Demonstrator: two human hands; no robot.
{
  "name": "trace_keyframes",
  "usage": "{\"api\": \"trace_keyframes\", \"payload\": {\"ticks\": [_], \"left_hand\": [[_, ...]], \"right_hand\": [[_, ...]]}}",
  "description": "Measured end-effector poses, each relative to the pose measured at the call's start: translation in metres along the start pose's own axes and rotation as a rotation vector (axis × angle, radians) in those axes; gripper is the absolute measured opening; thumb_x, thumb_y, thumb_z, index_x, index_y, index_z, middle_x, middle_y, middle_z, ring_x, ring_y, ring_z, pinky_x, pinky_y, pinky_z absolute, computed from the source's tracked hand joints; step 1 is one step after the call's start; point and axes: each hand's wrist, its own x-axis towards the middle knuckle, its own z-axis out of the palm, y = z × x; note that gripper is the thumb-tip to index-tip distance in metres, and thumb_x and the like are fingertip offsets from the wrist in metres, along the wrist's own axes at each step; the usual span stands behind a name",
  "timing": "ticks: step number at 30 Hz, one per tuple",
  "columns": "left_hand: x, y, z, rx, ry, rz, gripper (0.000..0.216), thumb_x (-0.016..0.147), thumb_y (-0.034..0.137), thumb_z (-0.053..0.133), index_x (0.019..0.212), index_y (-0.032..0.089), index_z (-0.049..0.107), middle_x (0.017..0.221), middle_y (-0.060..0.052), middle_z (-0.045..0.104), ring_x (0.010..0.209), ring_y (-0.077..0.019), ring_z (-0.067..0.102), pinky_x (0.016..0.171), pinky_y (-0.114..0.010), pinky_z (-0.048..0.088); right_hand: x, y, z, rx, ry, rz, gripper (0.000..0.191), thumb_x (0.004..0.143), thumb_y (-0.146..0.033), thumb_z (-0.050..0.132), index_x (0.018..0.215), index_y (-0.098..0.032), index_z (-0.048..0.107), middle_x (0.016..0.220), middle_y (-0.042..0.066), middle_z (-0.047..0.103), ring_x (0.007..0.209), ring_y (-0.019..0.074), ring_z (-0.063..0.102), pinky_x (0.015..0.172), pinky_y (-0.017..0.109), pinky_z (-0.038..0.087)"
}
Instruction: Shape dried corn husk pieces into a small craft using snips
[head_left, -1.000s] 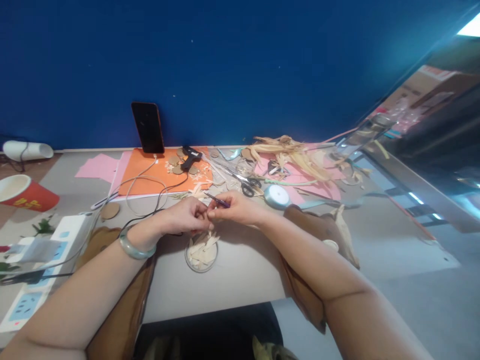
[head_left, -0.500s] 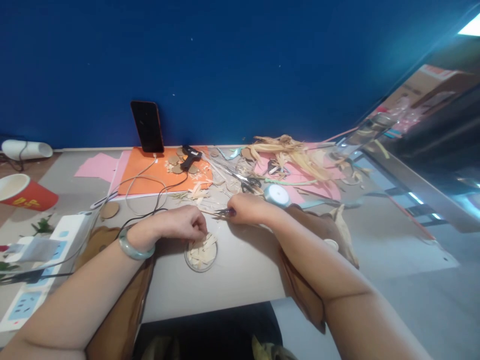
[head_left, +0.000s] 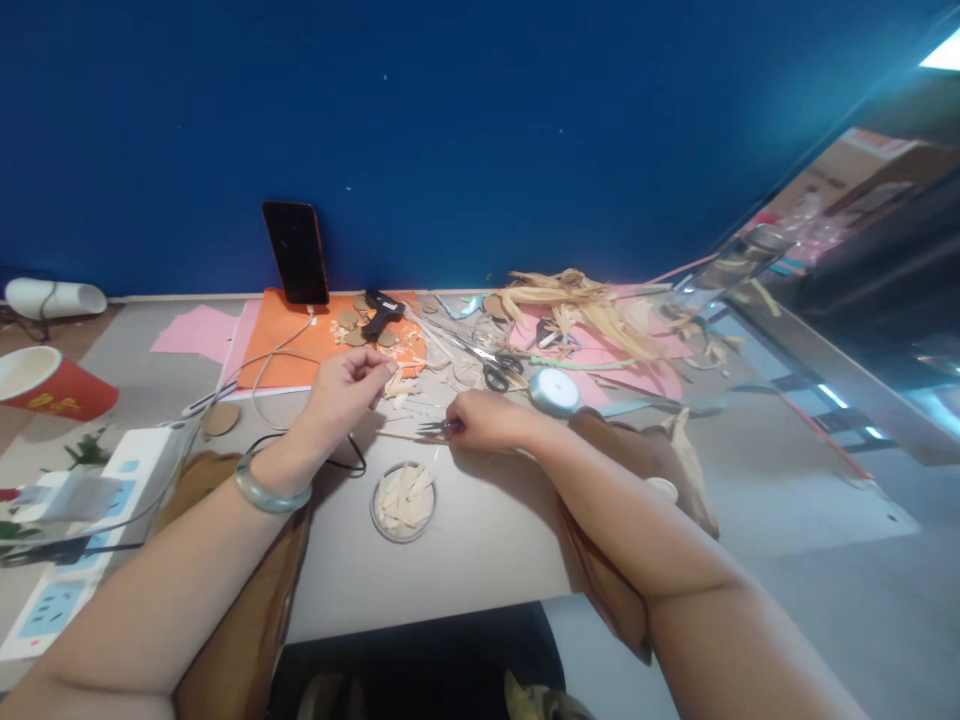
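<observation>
My left hand [head_left: 346, 395] is raised beside the orange sheet, thumb and fingertips pinched together. Whatever is between them is too small to make out. My right hand [head_left: 489, 420] is closed around a small pointed metal tool with a dark handle [head_left: 433, 428], its tips toward the left. A thin light-brown stick [head_left: 397, 435] lies by those tips. Nearer to me, a small round dish [head_left: 403, 540] holds several pale flat strips [head_left: 405, 498]. Pale scraps [head_left: 401, 385] lie just beyond my hands.
Behind are a glue gun [head_left: 382, 315], black-handled scissors [head_left: 499, 370], a ribbon roll [head_left: 555, 391] and dry husks [head_left: 570, 295]. A phone [head_left: 295, 255] leans on the blue partition. At left are a power strip [head_left: 52, 600], cables and a red paper cup [head_left: 71, 385].
My left hand has lifted from the dish of strips and moved away from me and slightly left. My right hand has shifted slightly left with the pointed tool.
</observation>
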Motion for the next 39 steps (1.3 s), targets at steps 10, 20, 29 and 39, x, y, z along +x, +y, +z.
{"api": "trace_keyframes", "payload": {"ticks": [10,20,29,39], "left_hand": [[0.002,-0.001,0.0,-0.155,0.05,-0.058,0.025,0.069,0.036,0.072,0.074,0.015,0.06,0.047,0.007,0.049,0.04,-0.0052,0.041,0.042,-0.018,0.03],[0.002,-0.003,0.0,-0.137,0.042,-0.051,0.021,0.07,0.032,0.071,0.075,0.014,0.061,0.047,0.006,0.049,0.041,-0.005,0.042,0.042,-0.017,0.032],[0.003,-0.002,-0.002,-0.139,0.118,0.014,0.018,0.072,0.03,0.07,0.073,0.016,0.061,0.049,0.006,0.051,0.042,-0.0057,0.043,0.043,-0.017,0.034],[0.005,-0.006,-0.002,-0.182,0.149,0.044,0.015,0.071,0.029,0.071,0.073,0.017,0.062,0.048,0.006,0.051,0.041,-0.0059,0.043,0.042,-0.017,0.034]], "right_hand": [[0.005,0.01,-0.005,-0.065,0.184,0.098,0.026,0.081,-0.027,0.052,0.09,-0.015,0.074,0.084,0.013,0.072,0.07,0.0194,0.062,0.055,0.026,0.032],[0.005,0.0,-0.002,-0.028,0.097,0.056,0.023,0.082,-0.026,0.053,0.09,-0.015,0.072,0.082,0.011,0.07,0.065,0.0166,0.057,0.054,0.026,0.029],[-0.005,-0.002,-0.005,0.02,-0.01,-0.05,0.023,0.079,-0.029,0.057,0.087,-0.014,0.074,0.076,0.008,0.07,0.061,0.0149,0.055,0.054,0.025,0.03],[0.006,0.002,-0.003,-0.002,0.064,0.076,0.024,0.081,-0.027,0.055,0.09,-0.014,0.073,0.082,0.011,0.071,0.065,0.0168,0.058,0.054,0.026,0.031]]}}
